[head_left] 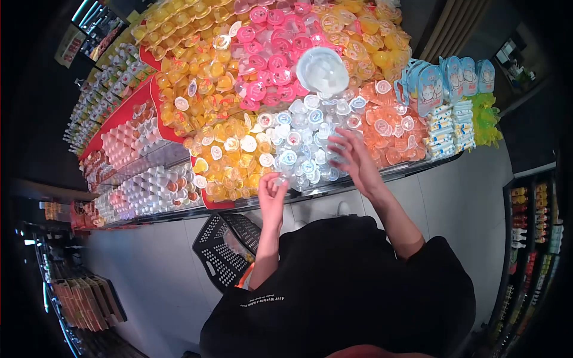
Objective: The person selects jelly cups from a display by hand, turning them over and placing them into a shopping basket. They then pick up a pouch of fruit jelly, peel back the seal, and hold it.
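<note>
A display holds heaps of small jelly cups: clear ones with white and blue lids [310,143] in the middle, yellow ones [224,161] to their left, orange ones [388,128] to their right and pink ones [268,53] behind. My left hand [273,191] is at the front edge of the clear cups, thumb and fingers pinched round a small clear cup [283,181]. Over the right part of the clear cups my right hand [353,156] hovers with its fingers spread, nothing in it. A large translucent round tub [323,70] rests on the heap behind.
Blue cartoon bags [431,83] and white packets [441,131] stand at the display's right end. Below the front edge [334,188] is a black perforated basket [218,250], left of my body. Shelves [528,238] line the far right; cardboard [86,301] stands at the lower left.
</note>
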Tool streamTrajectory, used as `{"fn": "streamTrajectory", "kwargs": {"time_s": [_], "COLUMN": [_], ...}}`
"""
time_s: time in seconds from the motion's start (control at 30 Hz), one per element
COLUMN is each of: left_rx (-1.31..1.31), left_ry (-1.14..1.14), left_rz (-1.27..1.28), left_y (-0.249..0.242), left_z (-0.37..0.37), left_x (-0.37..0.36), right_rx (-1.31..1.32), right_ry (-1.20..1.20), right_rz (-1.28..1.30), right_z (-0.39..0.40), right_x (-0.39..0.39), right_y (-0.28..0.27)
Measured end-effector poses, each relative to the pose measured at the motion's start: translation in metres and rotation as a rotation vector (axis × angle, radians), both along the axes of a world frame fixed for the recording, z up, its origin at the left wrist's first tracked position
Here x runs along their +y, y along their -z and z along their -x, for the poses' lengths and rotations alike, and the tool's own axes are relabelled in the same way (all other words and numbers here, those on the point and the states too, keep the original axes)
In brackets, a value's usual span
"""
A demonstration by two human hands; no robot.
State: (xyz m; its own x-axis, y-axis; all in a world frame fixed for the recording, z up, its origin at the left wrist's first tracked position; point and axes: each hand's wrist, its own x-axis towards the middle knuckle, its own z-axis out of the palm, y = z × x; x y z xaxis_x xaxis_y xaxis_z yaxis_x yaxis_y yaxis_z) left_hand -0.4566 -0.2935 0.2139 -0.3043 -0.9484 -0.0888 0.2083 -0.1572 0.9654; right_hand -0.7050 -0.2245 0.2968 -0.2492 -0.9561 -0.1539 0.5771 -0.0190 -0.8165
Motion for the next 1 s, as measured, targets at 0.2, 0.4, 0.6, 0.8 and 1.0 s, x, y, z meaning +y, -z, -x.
{"fn": "streamTrajectory", "kwargs": {"time_s": [0.2, 0.4, 0.6, 0.8, 1.0], "left_rx": [0.912, 1.098, 0.949, 0.710, 0.748], "left_ry": [0.348, 0.361, 0.224, -0.015, 0.141], "left_rz": [-0.238, -0.544, -1.007, -1.018, -0.708], "left_y": [-0.045, -0.027, 0.058, 0.023, 0.033], "left_z": [0.060, 0.038, 0.012, -0.004, -0.024], "left_x": [-0.019, -0.065, -0.003, 0.031, 0.025], "right_rx": [-0.564, -0.531, 0.170, 1.342, 1.595], "right_ry": [-0.121, -0.006, 0.067, 0.304, 0.217], "right_rz": [-0.265, -0.278, -0.263, -0.269, -0.472], "right_z": [-0.018, 0.013, 0.041, 0.053, 0.055], "right_x": [0.030, 0.051, 0.034, -0.025, -0.054], "right_y": [0.058, 0.090, 0.098, 0.058, 0.064]}}
